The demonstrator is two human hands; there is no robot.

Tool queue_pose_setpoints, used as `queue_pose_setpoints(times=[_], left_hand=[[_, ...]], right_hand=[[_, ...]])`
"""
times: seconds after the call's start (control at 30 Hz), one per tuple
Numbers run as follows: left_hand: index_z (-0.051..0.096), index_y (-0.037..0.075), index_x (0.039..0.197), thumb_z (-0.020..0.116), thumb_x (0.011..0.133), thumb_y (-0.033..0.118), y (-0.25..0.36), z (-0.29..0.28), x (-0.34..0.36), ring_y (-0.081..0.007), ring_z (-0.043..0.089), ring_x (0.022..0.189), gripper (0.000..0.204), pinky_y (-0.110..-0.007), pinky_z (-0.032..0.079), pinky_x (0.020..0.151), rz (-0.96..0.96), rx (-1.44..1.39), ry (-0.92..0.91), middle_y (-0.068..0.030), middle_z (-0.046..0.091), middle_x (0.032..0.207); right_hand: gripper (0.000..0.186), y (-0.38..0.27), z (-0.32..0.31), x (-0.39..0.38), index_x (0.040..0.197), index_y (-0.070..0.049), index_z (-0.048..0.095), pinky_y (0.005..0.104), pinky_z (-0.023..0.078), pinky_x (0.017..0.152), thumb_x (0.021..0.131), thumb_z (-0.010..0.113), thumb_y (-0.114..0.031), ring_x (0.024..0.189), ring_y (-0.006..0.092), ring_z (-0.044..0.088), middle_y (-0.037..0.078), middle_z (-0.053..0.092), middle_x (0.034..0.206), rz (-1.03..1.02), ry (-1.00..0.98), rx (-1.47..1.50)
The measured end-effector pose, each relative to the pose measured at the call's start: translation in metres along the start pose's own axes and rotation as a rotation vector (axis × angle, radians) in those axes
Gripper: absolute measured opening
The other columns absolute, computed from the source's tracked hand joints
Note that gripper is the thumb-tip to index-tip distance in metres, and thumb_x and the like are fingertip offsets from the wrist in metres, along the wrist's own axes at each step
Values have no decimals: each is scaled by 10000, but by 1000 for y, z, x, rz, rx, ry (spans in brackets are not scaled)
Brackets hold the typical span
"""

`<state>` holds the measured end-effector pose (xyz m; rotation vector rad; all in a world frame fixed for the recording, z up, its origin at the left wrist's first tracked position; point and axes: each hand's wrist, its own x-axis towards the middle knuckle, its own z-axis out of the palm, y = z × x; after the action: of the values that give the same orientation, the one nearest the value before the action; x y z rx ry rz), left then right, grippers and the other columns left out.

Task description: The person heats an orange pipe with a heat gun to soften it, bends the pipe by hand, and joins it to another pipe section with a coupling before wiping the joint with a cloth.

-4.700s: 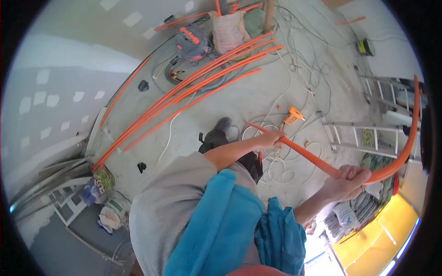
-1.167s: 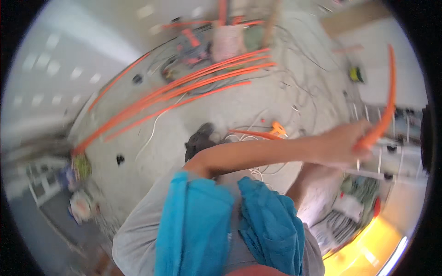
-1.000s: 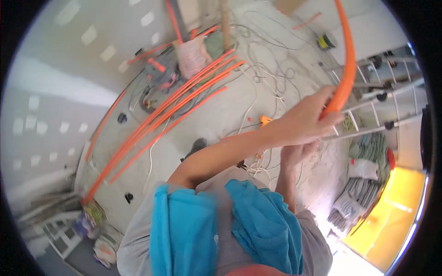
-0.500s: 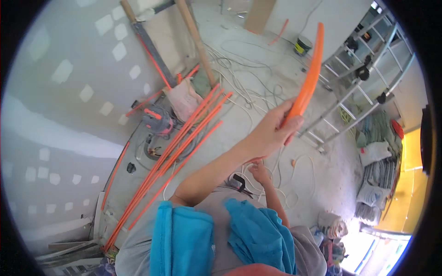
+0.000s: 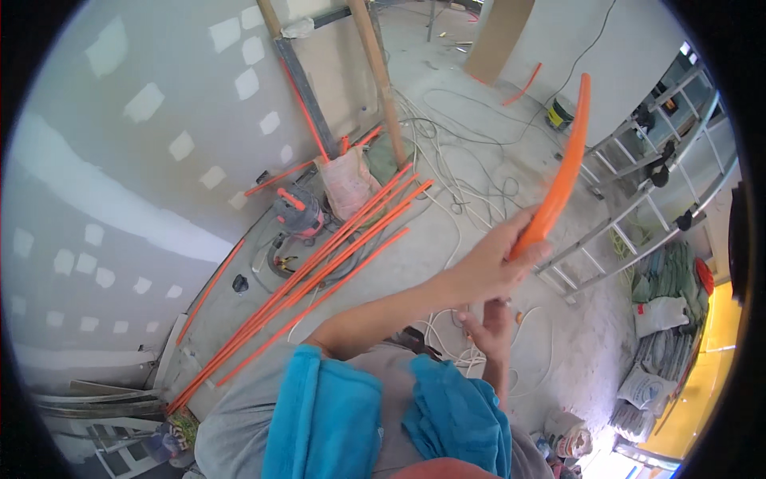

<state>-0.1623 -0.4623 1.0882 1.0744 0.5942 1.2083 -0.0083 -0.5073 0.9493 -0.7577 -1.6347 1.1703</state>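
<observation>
An orange plastic pipe [image 5: 565, 168] rises up and to the right from my left hand [image 5: 507, 255], whose fingers are wrapped round its lower part. The pipe looks slightly curved and its far end is free. Just below and behind the left hand is my right hand [image 5: 493, 335], with its thumb out to the side, apart from the fingers. The left hand partly hides the fingertips, and no held thing shows there. Several long orange pipes [image 5: 319, 267] lie side by side on the floor to my left.
A vacuum cleaner [image 5: 298, 214] stands by the left wall, near a whitish sack [image 5: 348, 185]. Loose cables [image 5: 447, 156] cross the floor ahead. An aluminium ladder [image 5: 614, 219] leans at the right, with stacked sacks [image 5: 650, 375] beyond it. A dark bucket [image 5: 560, 114] stands farther off.
My right hand has come up from near my waist to just below the left hand. The view has shifted, and the left hand still holds the orange pipe.
</observation>
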Motion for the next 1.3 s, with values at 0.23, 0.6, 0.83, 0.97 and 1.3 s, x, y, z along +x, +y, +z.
queue_pose_setpoints(times=[0.23, 0.6, 0.83, 0.97, 1.3], left_hand=[[458, 100, 1515, 685, 1006, 210, -14, -127, 47, -138, 621, 957, 569, -314, 538, 873, 121, 469, -181, -3, 650, 1010], [592, 18, 1384, 769, 891, 318, 135, -822, 268, -345, 610, 1241, 603, -415, 481, 1043, 220, 1007, 1075, -248, 619, 1365], [493, 109, 1492, 785, 861, 116, 148, -984, 312, -261, 630, 1182, 695, -397, 524, 968, 156, 1535, 872, -146, 559, 1434], [549, 21, 1414, 766, 890, 175, 164, -1084, 305, -320, 650, 1176, 587, -481, 506, 1025, -39, 1423, 556, -193, 684, 1245], [686, -23, 1174, 746, 904, 213, 188, -1055, 404, -297, 691, 1052, 364, -392, 553, 899, 31, 904, 1042, -196, 733, 1098]], right_hand=[[339, -26, -2, 7, 1163, -11, 633, 371, 467, 1025, 855, 762, 47, 1129, 225, 627, 136, 653, 1221, 338, 118, -29], [253, -28, -45, 44, 1070, -38, 671, 355, 526, 847, 841, 745, 39, 872, 205, 664, 48, 671, 973, 547, 274, -399], [266, -56, -5, 79, 1067, -40, 666, 368, 520, 908, 833, 753, 55, 966, 210, 658, 62, 664, 1047, 843, 602, -514], [274, -74, -4, 47, 1065, -41, 663, 376, 517, 944, 829, 757, 64, 1019, 213, 655, 70, 660, 1089, 980, 803, -446], [241, -67, 1, 99, 1054, -78, 642, 381, 537, 961, 868, 762, 18, 1073, 196, 654, 53, 673, 1064, 754, 624, -326]])
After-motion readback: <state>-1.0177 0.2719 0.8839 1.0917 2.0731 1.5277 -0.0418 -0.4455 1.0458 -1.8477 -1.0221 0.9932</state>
